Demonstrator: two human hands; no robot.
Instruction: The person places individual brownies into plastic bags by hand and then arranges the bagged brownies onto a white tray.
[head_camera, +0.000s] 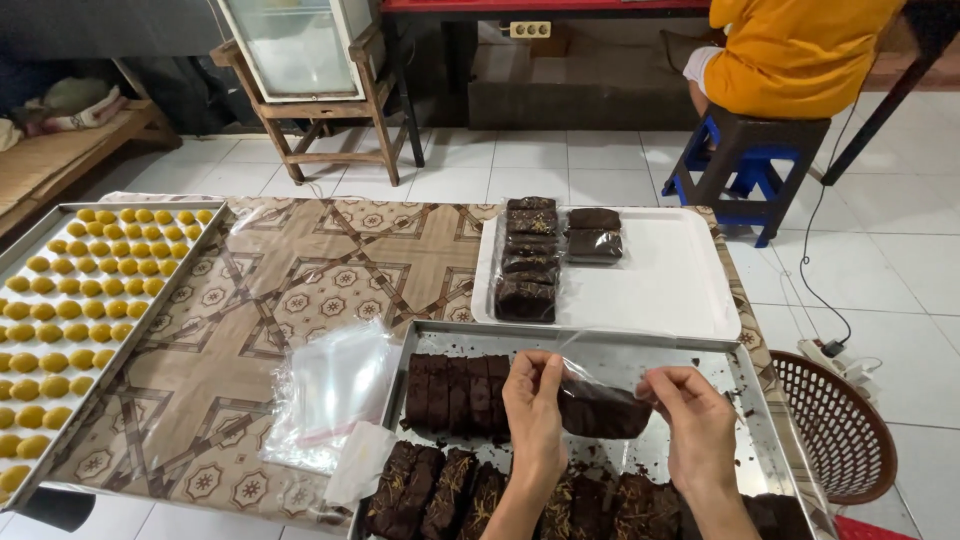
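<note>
A: What is held by the left hand (533, 400) and right hand (690, 412)?

B: A clear plastic bag (600, 385) containing a brownie slice (603, 411) is pinched shut-fingered at both upper corners, above the metal tray (740, 400) of cut brownies (455, 395).

A: What is shown beyond?

B: Wrapped slices (528, 258) are laid on a white tray (670, 285).

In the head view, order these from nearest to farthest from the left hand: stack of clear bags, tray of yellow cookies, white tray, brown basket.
From the left hand:
1. Stack of clear bags, just to its left.
2. White tray, ahead and to the right.
3. Brown basket, on the floor, far right.
4. Tray of yellow cookies, far left.
</note>
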